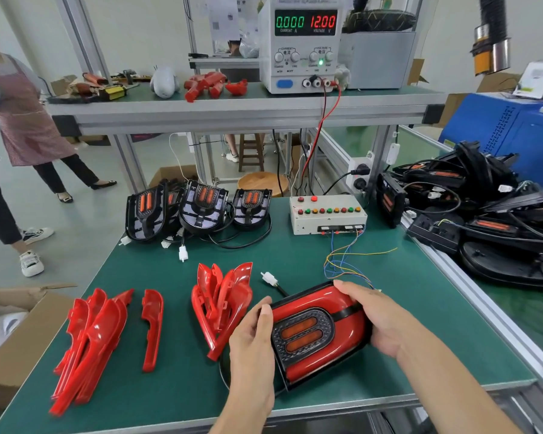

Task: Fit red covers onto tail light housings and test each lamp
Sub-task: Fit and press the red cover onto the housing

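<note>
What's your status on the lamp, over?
Both hands, left and right, hold the lamp, red covers on. Its plug lies loose, not in the test box. Nothing in the way.

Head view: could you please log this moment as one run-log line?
stage: covers on | tail light: held over green mat | left hand, right hand: gripping its ends | connector: unplugged

Both hands hold a tail light [318,332] with red covers fitted, just above the green bench mat [170,389]: the left hand [253,339] grips its left edge, the right hand [378,317] curls over its right end. Loose red covers [90,339] lie to the left, bare housings [201,205] behind, beside a test box [328,214].
</note>
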A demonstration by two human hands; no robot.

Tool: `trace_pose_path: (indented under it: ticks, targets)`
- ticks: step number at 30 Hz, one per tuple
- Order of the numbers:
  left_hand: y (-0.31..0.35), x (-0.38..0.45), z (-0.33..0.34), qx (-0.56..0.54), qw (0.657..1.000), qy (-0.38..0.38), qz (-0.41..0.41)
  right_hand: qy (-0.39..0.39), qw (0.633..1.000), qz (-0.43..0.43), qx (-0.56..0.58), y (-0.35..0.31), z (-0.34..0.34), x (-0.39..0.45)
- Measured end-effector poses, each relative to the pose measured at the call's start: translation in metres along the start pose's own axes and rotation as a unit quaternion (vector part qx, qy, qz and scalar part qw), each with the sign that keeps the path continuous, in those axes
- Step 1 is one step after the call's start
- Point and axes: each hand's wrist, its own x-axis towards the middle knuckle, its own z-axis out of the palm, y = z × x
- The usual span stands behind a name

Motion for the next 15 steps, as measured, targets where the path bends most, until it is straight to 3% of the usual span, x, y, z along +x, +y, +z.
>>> trace_pose_path:
  ticks: [15]
  targets:
    - [0.000, 0.004, 0.018, 0.048, 0.998, 0.032, 0.003, -0.034, 0.997, 0.046, -0.057, -0.014, 0.000, -0.003]
